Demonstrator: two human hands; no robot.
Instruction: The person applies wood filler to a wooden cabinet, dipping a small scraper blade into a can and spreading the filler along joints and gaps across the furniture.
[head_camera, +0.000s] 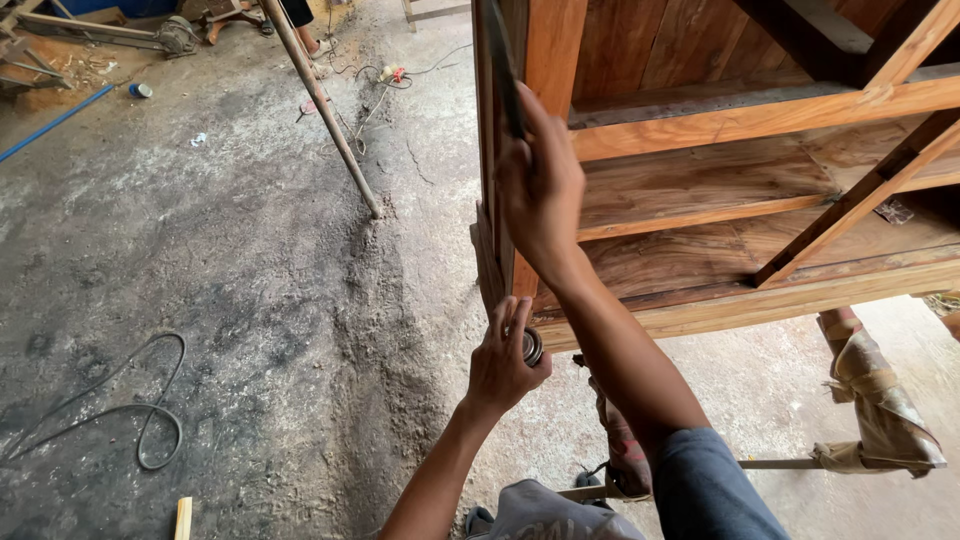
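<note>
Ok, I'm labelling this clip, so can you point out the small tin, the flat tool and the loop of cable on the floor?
small tin (532, 346), head view, its round metal rim beside the left hand's fingers.
flat tool (503, 70), head view, mid-blade above the right hand.
cable (150, 430), head view, the loop's right bend.

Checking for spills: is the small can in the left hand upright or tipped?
Tipped: the small can lies sideways in the left hand, its round end facing right.

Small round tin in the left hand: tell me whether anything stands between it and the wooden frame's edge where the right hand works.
Nothing visible does. The left hand holds the small round tin just below the right hand, close against the wooden frame.
</note>
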